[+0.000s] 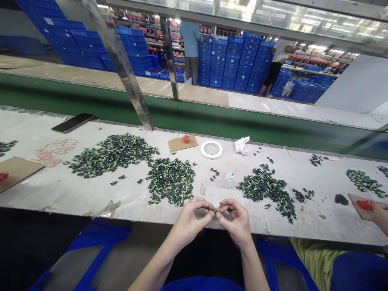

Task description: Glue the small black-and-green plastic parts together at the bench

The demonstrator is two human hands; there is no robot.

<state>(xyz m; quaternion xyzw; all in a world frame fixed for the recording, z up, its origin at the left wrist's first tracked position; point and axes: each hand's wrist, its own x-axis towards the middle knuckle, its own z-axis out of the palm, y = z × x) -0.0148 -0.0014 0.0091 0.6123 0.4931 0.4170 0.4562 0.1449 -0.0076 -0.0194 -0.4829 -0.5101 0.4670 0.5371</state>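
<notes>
Black-green small part [215, 211] pinched between both hands.

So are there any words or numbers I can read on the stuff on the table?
None can be read. The phone lies with a dark screen, the tape roll is plain white, and the small bottle and the tiny part between the left hand and right hand show no readable marks.

a factory assembly line: a long worktable [91, 194] heaped with small black-and-green parts [112, 155], a green conveyor belt [212, 119] behind it, stacked blue crates [236, 64] and workers [190, 44] at shelves beyond.
</notes>
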